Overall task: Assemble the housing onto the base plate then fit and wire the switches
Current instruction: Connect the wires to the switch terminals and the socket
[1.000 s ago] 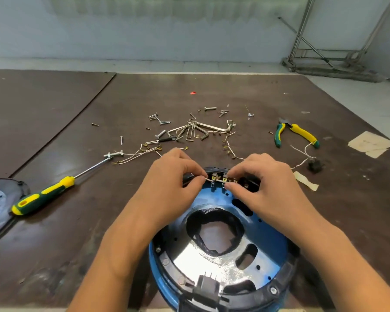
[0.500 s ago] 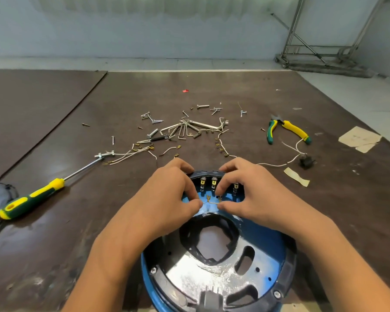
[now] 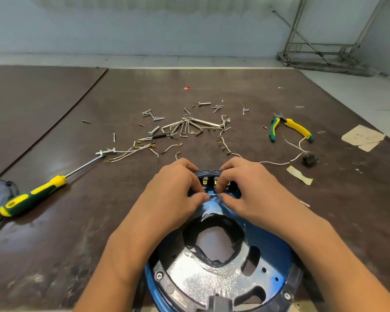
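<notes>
The blue housing (image 3: 266,237) sits at the near edge of the bench (image 3: 77,233), with switches (image 3: 215,182) in its far rim. The left grip (image 3: 173,194) and right grip (image 3: 250,190) each pinch 1 end of a short wire (image 3: 213,195) just below the switches.

Dark brown laminate table (image 3: 54,255) — green-and-yellow-handled screwdriver (image 3: 32,197) lying left, green-and-yellow pliers (image 3: 296,129) right. Torn beige paper scrap (image 3: 361,136) beyond the pliers. Small red fragment (image 3: 187,88) far centre. Grey metal frame (image 3: 329,65) on the floor.
</notes>
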{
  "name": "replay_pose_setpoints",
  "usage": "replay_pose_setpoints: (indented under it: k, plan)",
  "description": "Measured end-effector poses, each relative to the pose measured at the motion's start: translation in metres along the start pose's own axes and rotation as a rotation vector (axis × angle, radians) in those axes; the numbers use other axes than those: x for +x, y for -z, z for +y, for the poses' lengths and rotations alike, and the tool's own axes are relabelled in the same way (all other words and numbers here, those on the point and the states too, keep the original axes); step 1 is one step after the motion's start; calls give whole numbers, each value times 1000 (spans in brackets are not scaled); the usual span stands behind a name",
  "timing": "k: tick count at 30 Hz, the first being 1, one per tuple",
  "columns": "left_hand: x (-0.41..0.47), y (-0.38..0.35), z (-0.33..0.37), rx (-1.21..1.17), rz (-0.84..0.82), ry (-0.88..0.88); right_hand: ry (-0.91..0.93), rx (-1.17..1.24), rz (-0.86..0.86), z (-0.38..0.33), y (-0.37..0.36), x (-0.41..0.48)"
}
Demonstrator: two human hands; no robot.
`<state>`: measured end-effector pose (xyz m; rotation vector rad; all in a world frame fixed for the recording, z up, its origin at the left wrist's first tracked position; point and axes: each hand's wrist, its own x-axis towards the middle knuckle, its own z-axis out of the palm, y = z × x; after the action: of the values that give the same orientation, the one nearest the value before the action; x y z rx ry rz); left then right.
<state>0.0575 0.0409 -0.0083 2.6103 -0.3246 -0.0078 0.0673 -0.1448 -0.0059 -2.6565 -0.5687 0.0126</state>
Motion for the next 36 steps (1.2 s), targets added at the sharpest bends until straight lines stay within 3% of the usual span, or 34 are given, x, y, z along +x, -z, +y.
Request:
replay_pose_setpoints:
  k: [13, 26, 36]
  plan:
    - [1, -5, 6, 174, -56, 44, 75, 51, 33, 1, 0, -4]
    - [2, 0, 5, -46, 21, 4, 53, 111, 61, 5, -2, -3]
    - [1, -2, 4, -49, 47, 10, 61, 120, 83, 6, -3, 0]
